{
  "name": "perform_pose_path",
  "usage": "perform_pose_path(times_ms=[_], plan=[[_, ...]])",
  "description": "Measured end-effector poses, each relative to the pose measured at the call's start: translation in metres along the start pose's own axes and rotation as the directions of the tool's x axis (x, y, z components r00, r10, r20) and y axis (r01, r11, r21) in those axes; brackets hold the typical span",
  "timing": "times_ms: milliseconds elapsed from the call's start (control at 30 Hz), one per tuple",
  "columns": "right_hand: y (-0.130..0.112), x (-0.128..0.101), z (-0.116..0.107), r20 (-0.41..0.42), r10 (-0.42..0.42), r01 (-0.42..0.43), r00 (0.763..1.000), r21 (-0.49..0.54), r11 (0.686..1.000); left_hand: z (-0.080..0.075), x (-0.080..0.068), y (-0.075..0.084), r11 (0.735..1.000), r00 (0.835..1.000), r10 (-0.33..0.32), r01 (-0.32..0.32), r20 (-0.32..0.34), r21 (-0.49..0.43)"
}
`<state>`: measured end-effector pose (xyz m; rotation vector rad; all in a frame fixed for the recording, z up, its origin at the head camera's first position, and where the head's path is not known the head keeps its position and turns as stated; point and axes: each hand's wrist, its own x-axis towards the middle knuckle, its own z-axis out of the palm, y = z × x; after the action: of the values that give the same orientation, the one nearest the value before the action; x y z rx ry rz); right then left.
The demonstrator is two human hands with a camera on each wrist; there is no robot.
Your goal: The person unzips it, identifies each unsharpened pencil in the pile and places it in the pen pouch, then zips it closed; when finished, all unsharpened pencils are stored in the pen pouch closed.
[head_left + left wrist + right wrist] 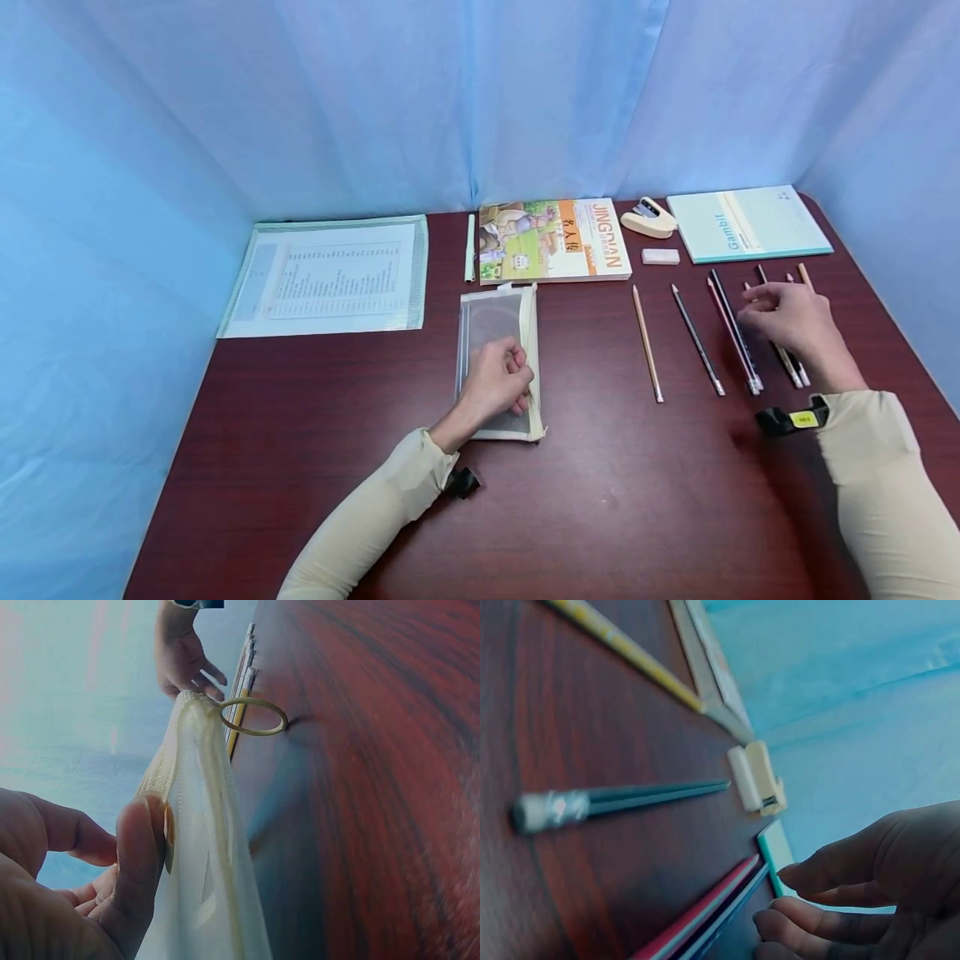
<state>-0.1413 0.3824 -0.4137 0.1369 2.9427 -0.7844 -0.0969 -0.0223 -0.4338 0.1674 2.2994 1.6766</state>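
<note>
Under the left hand (495, 385) a pencil pouch (496, 333) of see-through mesh cloth with a cream woven edge is lying, its thin metal pull ring (253, 716) shining dully. The table (600, 483) is showing a glossy, dark red wood-grain finish. Beneath the right hand (787, 321), smooth lacquered wooden pencils (731, 333) are gleaming, one wearing a ribbed metal ferrule (551, 810). Beyond that hand, a matt paper notepad (750, 223) and a smooth plastic stapler (648, 218) are resting.

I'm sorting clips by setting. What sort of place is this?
Probably a staged desk booth: a dark red table hemmed by blue curtains, laid out with pencils, a book and a mesh pouch.
</note>
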Motion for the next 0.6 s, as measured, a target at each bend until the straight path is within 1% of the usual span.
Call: perform_pose_path(times_ms=[200, 333, 467, 600], plan=[[0.013, 0.008, 0.007, 0.061, -0.007, 0.009, 0.998, -0.035, 0.999, 0.0, 0.0, 0.0, 1.0, 1.0, 0.002, -0.002, 0.0, 0.009], [0.015, 0.012, 0.009, 0.066, -0.021, 0.027, 0.998, -0.08, 0.996, 0.0, 0.001, -0.001, 1.0, 1.0, 0.004, -0.004, -0.001, 0.011], [0.015, 0.015, 0.009, 0.058, -0.048, 0.057, 0.997, -0.161, 0.985, 0.0, 0.001, -0.001, 1.0, 1.0, 0.0, 0.0, -0.002, 0.007], [0.011, 0.016, 0.009, 0.064, -0.018, 0.031, 0.998, -0.213, 0.977, 0.0, 0.001, -0.001, 1.0, 1.0, 0.001, -0.001, -0.005, 0.006]])
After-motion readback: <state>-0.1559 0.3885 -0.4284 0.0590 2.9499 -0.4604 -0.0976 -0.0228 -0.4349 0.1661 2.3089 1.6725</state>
